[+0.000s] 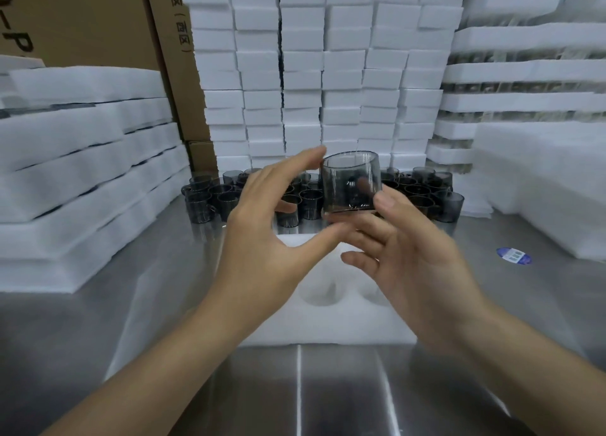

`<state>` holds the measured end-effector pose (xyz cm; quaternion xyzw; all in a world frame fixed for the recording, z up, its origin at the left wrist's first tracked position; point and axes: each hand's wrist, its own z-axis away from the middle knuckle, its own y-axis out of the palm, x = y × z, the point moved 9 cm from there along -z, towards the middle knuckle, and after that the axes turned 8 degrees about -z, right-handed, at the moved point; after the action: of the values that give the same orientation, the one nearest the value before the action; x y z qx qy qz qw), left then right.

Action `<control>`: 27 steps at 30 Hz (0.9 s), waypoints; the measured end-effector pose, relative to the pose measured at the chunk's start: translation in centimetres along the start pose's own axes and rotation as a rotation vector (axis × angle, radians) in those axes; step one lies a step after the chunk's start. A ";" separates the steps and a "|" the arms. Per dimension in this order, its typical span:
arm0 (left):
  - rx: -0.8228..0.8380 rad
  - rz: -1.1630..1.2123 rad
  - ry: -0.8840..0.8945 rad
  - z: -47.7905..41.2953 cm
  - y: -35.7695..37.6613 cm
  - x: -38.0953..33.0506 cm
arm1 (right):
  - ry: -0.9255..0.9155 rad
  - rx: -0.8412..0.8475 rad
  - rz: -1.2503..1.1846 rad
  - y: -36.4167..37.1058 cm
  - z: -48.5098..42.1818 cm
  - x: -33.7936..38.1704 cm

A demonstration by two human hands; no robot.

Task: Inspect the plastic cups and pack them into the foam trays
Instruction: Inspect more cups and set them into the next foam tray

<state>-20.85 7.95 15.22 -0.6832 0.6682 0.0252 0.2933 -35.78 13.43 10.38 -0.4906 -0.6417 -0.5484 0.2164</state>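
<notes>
A smoky grey see-through plastic cup is held upright in the air above the table's middle. My right hand grips it, thumb on the near right side and fingers under and behind it. My left hand is spread around the cup's left side, its fingertips touching the rim and its thumb near the base. Below the hands lies a white foam tray with round pockets, the visible ones holding nothing. Several more grey cups stand crowded at the back of the table.
The table is shiny steel. White foam trays are stacked at left, in a tall wall behind and at right. Cardboard boxes stand at the back left. A blue round sticker lies on the table at right.
</notes>
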 end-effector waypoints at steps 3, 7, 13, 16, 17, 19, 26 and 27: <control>0.000 -0.005 0.002 -0.1 -0.1 0.3 | 0.086 0.020 0.036 -0.1 0.0 -0.9; 0.008 -0.099 0.060 -0.1 0.0 -0.2 | -0.067 -0.054 0.348 -1.1 0.0 0.4; 0.042 -0.194 0.240 0.3 1.0 -1.9 | -0.149 -0.018 0.561 -0.8 -0.2 1.8; 0.154 -0.162 0.180 0.3 1.8 -0.6 | -0.122 -0.035 0.602 -1.7 -0.8 2.0; 0.189 -0.152 0.139 0.3 2.0 0.0 | -0.106 -0.041 0.605 -2.1 -1.0 2.0; 0.215 -0.147 0.081 0.3 2.2 1.1 | -0.068 -0.029 0.624 -2.7 -1.2 1.7; 0.289 -0.183 0.124 0.6 3.1 1.5 | -0.066 0.014 0.721 -3.2 -1.7 1.6; 0.331 -0.187 0.103 0.6 3.4 1.9 | -0.077 0.005 0.729 -3.4 -1.8 1.9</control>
<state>-23.55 6.73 12.63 -0.6850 0.6111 -0.1476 0.3681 -39.97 12.80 10.80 -0.7069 -0.4336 -0.4146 0.3745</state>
